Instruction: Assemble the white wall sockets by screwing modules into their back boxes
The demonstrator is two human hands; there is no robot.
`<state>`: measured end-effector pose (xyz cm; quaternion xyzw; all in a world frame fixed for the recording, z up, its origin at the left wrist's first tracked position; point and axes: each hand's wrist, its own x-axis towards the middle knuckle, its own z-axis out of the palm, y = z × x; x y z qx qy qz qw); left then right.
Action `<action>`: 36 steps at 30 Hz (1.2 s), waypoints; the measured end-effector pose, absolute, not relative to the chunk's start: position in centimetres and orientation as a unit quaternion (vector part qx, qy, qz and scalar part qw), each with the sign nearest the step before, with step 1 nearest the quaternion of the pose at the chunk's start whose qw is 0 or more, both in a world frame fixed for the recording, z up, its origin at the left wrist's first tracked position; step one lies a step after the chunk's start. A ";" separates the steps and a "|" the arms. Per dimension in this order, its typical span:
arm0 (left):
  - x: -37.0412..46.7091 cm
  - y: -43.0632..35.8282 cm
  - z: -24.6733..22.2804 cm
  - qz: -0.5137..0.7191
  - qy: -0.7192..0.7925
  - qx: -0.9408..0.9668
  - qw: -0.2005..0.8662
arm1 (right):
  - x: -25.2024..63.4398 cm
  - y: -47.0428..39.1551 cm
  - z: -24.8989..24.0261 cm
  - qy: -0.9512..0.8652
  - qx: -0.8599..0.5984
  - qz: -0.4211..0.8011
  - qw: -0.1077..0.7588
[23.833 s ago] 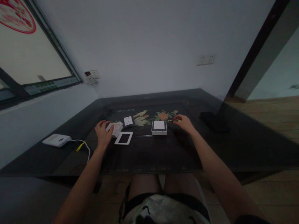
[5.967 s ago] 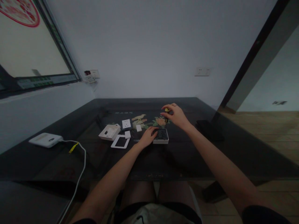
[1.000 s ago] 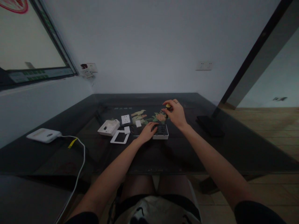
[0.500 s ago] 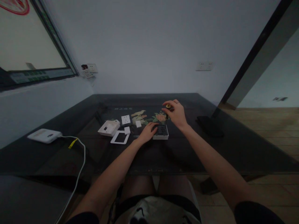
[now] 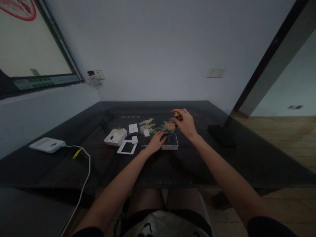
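Observation:
My right hand (image 5: 186,122) grips a screwdriver (image 5: 176,115) by its yellow and black handle. Its shaft points down at the right part of a black socket module (image 5: 171,139), which sits in a white wall box (image 5: 170,147). Whether the tip touches a screw is too small to tell. On the box's left side rests my left hand (image 5: 156,142), fingers bent over its edge and steadying it. Left of that hand lie a white cover frame (image 5: 119,151), small white covers (image 5: 146,133) and a white socket (image 5: 133,128).
Another white box (image 5: 115,137) stands left of the frame. Farther left is a white device (image 5: 47,145) with a cable (image 5: 87,177) running off the table's front edge. A dark flat object (image 5: 221,135) lies at the right. The dark table (image 5: 197,168) meets a wall behind.
The fingers of my right hand have shifted slightly around the screwdriver handle. My left hand stays at the box. The whole view has tipped a little.

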<state>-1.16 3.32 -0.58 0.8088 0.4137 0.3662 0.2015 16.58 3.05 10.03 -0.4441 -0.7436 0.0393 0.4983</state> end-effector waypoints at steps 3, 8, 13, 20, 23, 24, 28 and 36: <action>-1.1 3.2 -0.5 0.363 0.416 0.808 0.203 | 17.1 3.3 9.8 -0.745 -0.419 0.108 0.508; -1.1 3.1 -0.2 0.363 0.421 0.805 0.206 | 17.9 2.9 8.8 -0.703 -0.408 0.199 0.548; -1.4 3.1 -0.1 0.359 0.429 0.803 0.207 | 18.1 2.5 7.2 -0.673 -0.408 0.199 0.583; -1.6 3.3 -0.3 0.370 0.432 0.795 0.210 | 17.8 2.2 5.6 -0.583 -0.371 0.225 0.687; -1.6 3.2 -0.1 0.377 0.433 0.792 0.208 | 17.6 2.1 5.2 -0.557 -0.366 0.249 0.703; -1.6 3.2 0.0 0.387 0.432 0.788 0.206 | 17.5 2.1 5.1 -0.552 -0.364 0.268 0.701; -1.7 2.9 1.3 0.464 0.413 0.745 0.244 | 16.8 2.2 4.5 -0.571 -0.343 0.382 0.641; -1.5 2.5 2.6 0.548 0.349 0.646 0.401 | 14.8 1.2 3.8 -0.612 -0.321 0.439 0.574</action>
